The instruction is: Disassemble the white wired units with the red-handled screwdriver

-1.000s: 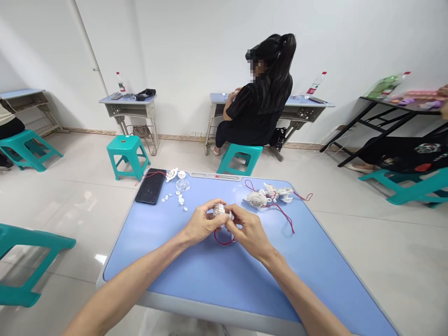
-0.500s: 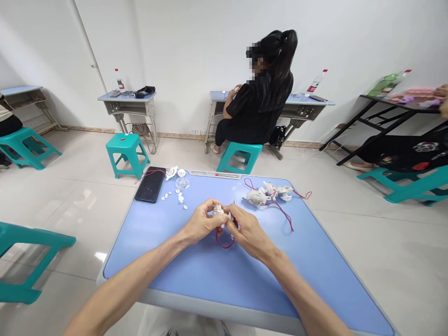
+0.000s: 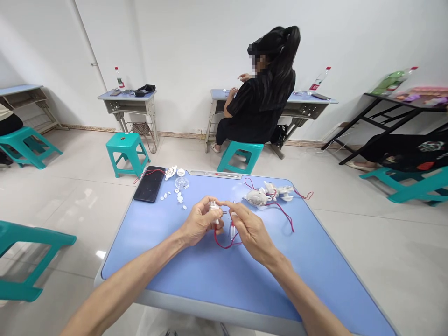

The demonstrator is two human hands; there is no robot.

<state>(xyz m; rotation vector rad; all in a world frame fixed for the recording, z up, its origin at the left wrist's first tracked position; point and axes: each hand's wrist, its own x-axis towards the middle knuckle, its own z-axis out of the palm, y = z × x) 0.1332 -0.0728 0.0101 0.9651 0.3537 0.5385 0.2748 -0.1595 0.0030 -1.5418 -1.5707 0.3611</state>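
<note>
My left hand (image 3: 199, 223) is closed around a small white plastic part (image 3: 213, 207) held just above the blue table (image 3: 196, 270). My right hand (image 3: 249, 229) pinches at the same part from the right, fingers pressed together; what its fingertips hold is too small to name. A red wire (image 3: 224, 243) loops down from the part onto the table between my hands. Further right lies a white plastic assembly (image 3: 261, 196) with its own red wires.
A black phone (image 3: 149, 190) lies at the table's far left corner beside several small white and clear parts (image 3: 179, 186). A person in black sits on a teal stool (image 3: 240, 156) at a desk beyond. More teal stools (image 3: 128, 151) stand around.
My hands have drawn slightly apart. The white part now sits more upright in my left hand, and the right fingers pinch at its right side.
</note>
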